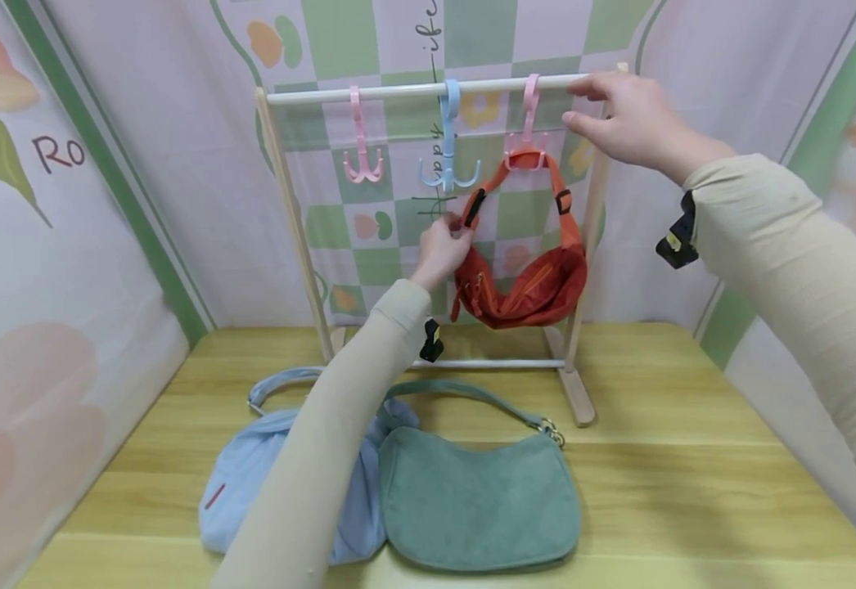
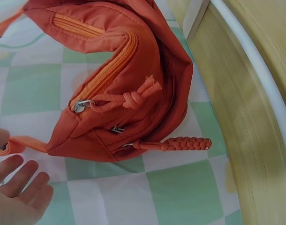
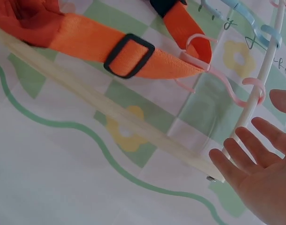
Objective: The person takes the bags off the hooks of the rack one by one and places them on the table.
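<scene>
A red-orange waist bag (image 1: pixel 527 294) with zips and braided pulls hangs by its strap (image 3: pixel 86 40) from the right pink hook (image 1: pixel 529 114) on the rack's white rod (image 1: pixel 406 92). My left hand (image 1: pixel 443 254) is at the strap's left side, just above the bag. In the left wrist view that hand's fingers (image 2: pixel 28 187) are loosely spread, with the strap between thumb and forefinger. My right hand (image 1: pixel 630 119) is by the rod's right end, fingers extended and holding nothing. Whether its fingertips touch the rod is hard to see.
A pink hook (image 1: pixel 360 151) and a blue hook (image 1: pixel 448 147) hang on the rod with nothing on them. A light blue bag (image 1: pixel 251 474) and a green shoulder bag (image 1: pixel 479 499) lie on the wooden table (image 1: pixel 678 491). A patterned curtain (image 1: pixel 413 41) stands behind.
</scene>
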Tool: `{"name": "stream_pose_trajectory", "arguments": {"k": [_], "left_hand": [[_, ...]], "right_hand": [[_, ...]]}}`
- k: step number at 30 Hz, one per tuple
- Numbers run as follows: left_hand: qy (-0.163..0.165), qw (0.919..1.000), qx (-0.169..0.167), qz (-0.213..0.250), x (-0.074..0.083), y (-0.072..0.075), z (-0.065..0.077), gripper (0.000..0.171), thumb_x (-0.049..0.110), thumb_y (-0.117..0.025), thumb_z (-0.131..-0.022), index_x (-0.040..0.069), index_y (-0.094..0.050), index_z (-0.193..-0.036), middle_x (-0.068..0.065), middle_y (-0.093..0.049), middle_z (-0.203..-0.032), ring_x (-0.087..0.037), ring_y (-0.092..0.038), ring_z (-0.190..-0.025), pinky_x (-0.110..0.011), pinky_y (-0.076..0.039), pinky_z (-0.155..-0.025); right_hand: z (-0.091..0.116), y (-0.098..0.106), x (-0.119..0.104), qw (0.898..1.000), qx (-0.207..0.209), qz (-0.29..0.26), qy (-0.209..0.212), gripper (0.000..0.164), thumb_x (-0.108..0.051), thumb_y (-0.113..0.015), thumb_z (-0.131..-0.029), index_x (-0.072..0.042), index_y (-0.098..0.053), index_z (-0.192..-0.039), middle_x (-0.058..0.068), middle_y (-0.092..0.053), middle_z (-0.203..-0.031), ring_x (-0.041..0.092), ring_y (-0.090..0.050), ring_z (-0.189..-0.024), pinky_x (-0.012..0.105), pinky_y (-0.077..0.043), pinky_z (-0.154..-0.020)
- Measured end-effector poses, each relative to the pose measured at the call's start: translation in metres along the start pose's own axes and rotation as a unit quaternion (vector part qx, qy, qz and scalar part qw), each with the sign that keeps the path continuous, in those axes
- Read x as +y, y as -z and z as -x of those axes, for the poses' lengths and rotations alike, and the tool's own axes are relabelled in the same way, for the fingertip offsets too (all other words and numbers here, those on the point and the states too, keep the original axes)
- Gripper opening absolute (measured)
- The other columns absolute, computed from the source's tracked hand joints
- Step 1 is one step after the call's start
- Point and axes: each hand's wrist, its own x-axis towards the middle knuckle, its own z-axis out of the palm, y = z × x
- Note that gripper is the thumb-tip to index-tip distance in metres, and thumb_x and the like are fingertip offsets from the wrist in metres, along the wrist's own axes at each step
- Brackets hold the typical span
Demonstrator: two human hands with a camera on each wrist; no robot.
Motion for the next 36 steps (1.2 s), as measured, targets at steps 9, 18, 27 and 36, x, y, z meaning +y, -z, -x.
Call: {"name": "stream_pose_trajectory", "arguments": {"k": [9,18,27,36], "left_hand": [[0.005,0.9999,-0.011,0.003,0.002,-0.002,-0.002,0.027,0.021,-0.057,-0.093,0.011,-0.057,-0.118,-0.007,-0.063,-0.120,-0.018,-0.061,-0.102,-0.028,-0.050,-0.086],[0.001,0.9992,-0.035,0.019,0.004,-0.003,-0.006,0.031,0.023,-0.058,-0.093,0.010,-0.053,-0.120,-0.007,-0.063,-0.120,-0.018,-0.060,-0.103,-0.027,-0.050,-0.086],[0.015,0.9955,-0.043,0.084,0.003,-0.003,-0.007,0.028,0.023,-0.062,-0.092,0.010,-0.051,-0.114,-0.006,-0.061,-0.118,-0.017,-0.059,-0.108,-0.026,-0.049,-0.090],[0.018,0.9900,-0.041,0.134,-0.001,0.000,-0.009,0.030,0.021,-0.064,-0.090,0.007,-0.050,-0.113,-0.008,-0.060,-0.112,-0.018,-0.058,-0.103,-0.024,-0.048,-0.084]], "right_hand": [[-0.012,0.006,-0.004,0.998,0.000,0.047,0.039,0.053,-0.029,-0.042,-0.099,0.000,-0.038,-0.142,0.026,-0.038,-0.145,0.044,-0.031,-0.135,0.058,-0.023,-0.110],[-0.028,0.013,-0.009,0.996,-0.019,0.072,0.057,0.053,-0.029,-0.041,-0.099,0.001,-0.036,-0.143,0.028,-0.037,-0.144,0.046,-0.030,-0.134,0.058,-0.021,-0.111],[-0.036,0.018,-0.011,0.994,-0.069,0.070,0.043,0.054,-0.029,-0.038,-0.101,0.000,-0.030,-0.146,0.028,-0.035,-0.145,0.048,-0.036,-0.129,0.062,-0.029,-0.105],[-0.041,0.020,-0.013,0.993,-0.097,0.066,0.029,0.053,-0.032,-0.037,-0.101,-0.004,-0.032,-0.146,0.027,-0.037,-0.145,0.048,-0.036,-0.130,0.063,-0.028,-0.104]]}}
